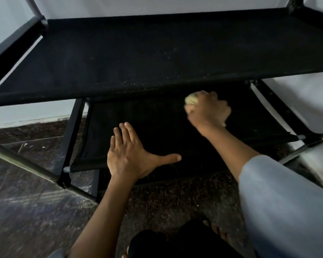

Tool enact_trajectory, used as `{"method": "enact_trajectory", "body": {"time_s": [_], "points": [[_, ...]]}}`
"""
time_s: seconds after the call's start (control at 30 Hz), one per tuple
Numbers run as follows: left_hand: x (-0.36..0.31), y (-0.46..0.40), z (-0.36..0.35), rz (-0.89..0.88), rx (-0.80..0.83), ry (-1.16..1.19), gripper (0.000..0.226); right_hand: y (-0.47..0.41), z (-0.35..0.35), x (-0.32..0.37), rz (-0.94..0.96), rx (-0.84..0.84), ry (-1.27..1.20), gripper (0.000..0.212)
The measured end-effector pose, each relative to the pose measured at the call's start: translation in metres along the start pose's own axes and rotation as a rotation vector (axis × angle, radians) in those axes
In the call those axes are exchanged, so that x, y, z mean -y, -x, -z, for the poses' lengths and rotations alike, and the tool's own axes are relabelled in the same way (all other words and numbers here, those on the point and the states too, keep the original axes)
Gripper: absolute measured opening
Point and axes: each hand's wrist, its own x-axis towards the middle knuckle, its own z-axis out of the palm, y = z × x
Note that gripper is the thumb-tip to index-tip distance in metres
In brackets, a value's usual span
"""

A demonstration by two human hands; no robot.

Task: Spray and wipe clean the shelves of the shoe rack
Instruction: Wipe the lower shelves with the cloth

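Rack [69, 135]: a black frame fills the view from 9 to 3 o'clock, and you crouch in front of it, looking down through its tiers.
Top shelf [157, 53]: this is the broad black fabric panel at 12 o'clock; pale grit is scattered along its front edge near the centre, so I judge it either not wiped yet or in need of another pass.
Lower shelf [138, 118]: it lies below and just behind the top shelf's front edge, at the centre of the view; this is the tier you are working on now, and it is too dark to tell which parts are already clean.
Floor [35, 211]: dark speckled tile runs from 6 to 9 o'clock, and a further tier close to it is only dimly visible.
Left hand [128, 155]: your fingers are straight and your thumb is spread; the hand appears to rest flat on the lower shelf's front edge at about 6 o'clock from centre, bracing the fabric.
Right hand [208, 109]: your fingers are curled round the cloth at about 2 o'clock from centre, over the right part of the lower shelf.
Cloth [191, 100]: a pale bunched wad shows at the top of your fist.
Spray bottle: not in view.
Progress: you are mid-task, wiping one tier, and the rest of the rack cannot be judged.
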Motion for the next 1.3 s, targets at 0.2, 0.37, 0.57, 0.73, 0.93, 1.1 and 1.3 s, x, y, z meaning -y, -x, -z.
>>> {"method": "enact_trajectory", "body": {"time_s": [0.2, 0.37, 0.57, 0.73, 0.93, 1.1, 1.3], "points": [[0.001, -0.001, -0.001, -0.005, -0.013, 0.006, 0.172, 0.034, -0.014, 0.108, 0.679, 0.146, -0.09, 0.054], [0.001, 0.0, -0.002, -0.008, -0.049, 0.005, 0.171, 0.024, -0.024, 0.115, 0.806, 0.147, -0.04, 0.061], [0.001, 0.0, -0.003, 0.026, -0.057, 0.033, 0.17, -0.001, -0.012, 0.044, 0.409, -0.005, 0.07, 0.055], [0.001, 0.003, -0.003, 0.013, -0.064, 0.066, 0.171, -0.021, 0.025, -0.034, -0.017, 0.147, -0.086, 0.052], [0.0, 0.003, -0.002, 0.011, -0.079, 0.103, 0.173, -0.043, 0.072, 0.017, 0.314, 1.139, -0.569, 0.034], [0.002, 0.003, -0.006, 0.01, -0.117, 0.103, 0.173, 0.022, 0.006, 0.075, 0.421, 0.119, -0.106, 0.045], [0.002, 0.003, -0.009, -0.014, -0.147, 0.115, 0.171, 0.043, -0.029, 0.044, 0.351, 0.055, 0.088, 0.091]]}}
